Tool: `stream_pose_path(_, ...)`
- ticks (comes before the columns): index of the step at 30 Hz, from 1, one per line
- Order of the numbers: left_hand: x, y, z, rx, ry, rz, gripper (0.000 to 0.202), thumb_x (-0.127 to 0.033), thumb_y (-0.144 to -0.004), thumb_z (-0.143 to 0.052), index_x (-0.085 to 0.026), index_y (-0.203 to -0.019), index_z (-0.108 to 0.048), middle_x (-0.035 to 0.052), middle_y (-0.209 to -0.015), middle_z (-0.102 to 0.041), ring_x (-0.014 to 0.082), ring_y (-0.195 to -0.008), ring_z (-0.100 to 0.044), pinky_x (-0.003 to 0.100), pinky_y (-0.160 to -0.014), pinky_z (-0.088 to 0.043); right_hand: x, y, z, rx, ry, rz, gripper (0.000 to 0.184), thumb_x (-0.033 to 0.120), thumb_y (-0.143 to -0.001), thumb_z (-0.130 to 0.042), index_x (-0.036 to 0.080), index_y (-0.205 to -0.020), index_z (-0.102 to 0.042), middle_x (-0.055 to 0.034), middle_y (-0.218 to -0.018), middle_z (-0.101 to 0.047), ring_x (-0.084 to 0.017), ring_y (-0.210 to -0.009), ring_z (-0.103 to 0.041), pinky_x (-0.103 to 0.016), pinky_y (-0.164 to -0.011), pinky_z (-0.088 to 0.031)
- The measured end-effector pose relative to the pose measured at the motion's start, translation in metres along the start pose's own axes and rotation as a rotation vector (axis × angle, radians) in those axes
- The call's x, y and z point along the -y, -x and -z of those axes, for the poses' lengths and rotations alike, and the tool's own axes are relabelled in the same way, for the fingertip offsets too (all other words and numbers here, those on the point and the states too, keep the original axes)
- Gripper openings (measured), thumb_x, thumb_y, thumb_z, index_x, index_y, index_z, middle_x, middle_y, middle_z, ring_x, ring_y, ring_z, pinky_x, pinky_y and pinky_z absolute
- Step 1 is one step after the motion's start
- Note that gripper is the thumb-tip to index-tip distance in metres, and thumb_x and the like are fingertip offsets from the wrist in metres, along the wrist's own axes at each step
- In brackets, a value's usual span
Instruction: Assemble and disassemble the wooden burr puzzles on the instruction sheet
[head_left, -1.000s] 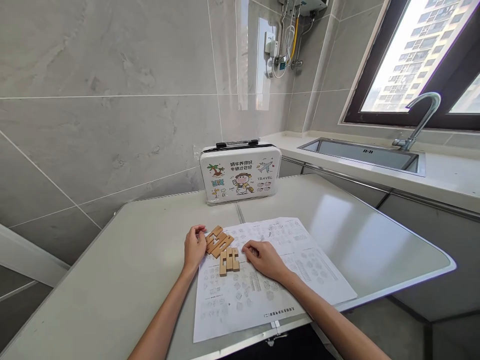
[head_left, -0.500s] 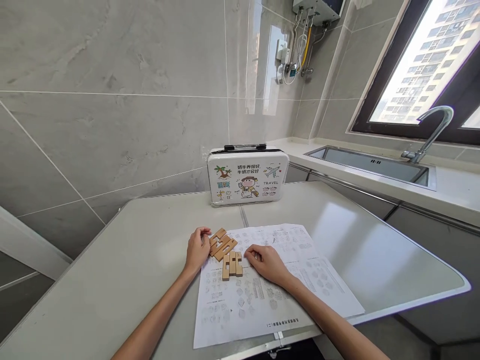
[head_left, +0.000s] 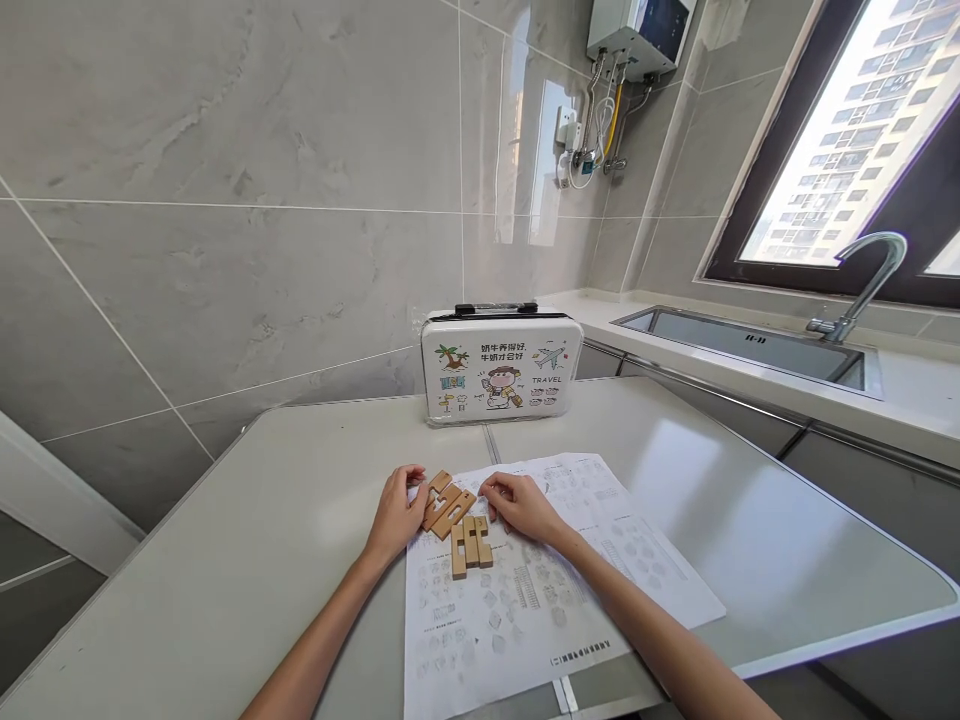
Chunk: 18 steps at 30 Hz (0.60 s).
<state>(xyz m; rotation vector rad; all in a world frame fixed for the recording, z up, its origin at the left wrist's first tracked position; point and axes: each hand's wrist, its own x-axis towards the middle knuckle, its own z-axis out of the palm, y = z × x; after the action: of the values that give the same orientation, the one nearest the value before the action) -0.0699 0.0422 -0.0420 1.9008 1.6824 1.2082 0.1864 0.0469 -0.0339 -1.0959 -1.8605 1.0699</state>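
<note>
Case (head_left: 502, 370): white, cartoon print, upright on bench (head_left: 247, 520), beyond hands (head_left: 397, 512)
Sink (head_left: 720, 337): in white counter (head_left: 926, 385), right of hands, farther back
Faucet (head_left: 872, 290): chrome, curved, behind sink
Window (head_left: 847, 150): dark-framed, upper right of hands
Wall (head_left: 247, 110): gray tile, beyond hands
Boxy unit (head_left: 645, 35): hoses below, high beyond hands, rightward

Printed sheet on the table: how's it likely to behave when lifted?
The printed sheet is probably light and floppy, since it looks like thin paper. Lifting it would likely slide or spill wooden pieces, as several rest on it.
</note>
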Motion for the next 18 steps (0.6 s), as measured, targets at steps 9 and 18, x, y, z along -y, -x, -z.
stream_pose_path(9, -0.015, 0.01, -0.001, 0.013, -0.236, -0.14, 0.023, -0.047, -0.093, -0.06, -0.026, -0.099, -0.065, 0.0089, -0.112, -0.066, 0.0302, -0.11, -0.059, 0.047, -0.099, -0.046, -0.011, 0.008, -0.007, -0.069, -0.089, 0.014, 0.035, 0.05, -0.098, -0.051, 0.02, -0.091, -0.067, 0.0004, -0.065, -0.069, -0.013, -0.045, -0.053, -0.025, -0.053, -0.045)
stream_pose_path(18, -0.018, 0.013, -0.001, 0.013, -0.319, -0.194, 0.035, -0.053, -0.076, -0.077, -0.026, -0.096, -0.063, 0.0092, -0.11, -0.065, 0.0325, -0.106, -0.058, 0.047, -0.093, -0.047, -0.01, 0.01, -0.014, -0.125, 0.11, 0.077, 0.029, 0.041, -0.1, -0.051, 0.022, -0.088, -0.069, 0.0011, -0.059, -0.067, -0.017, -0.055, -0.059, -0.027, -0.062, -0.046)
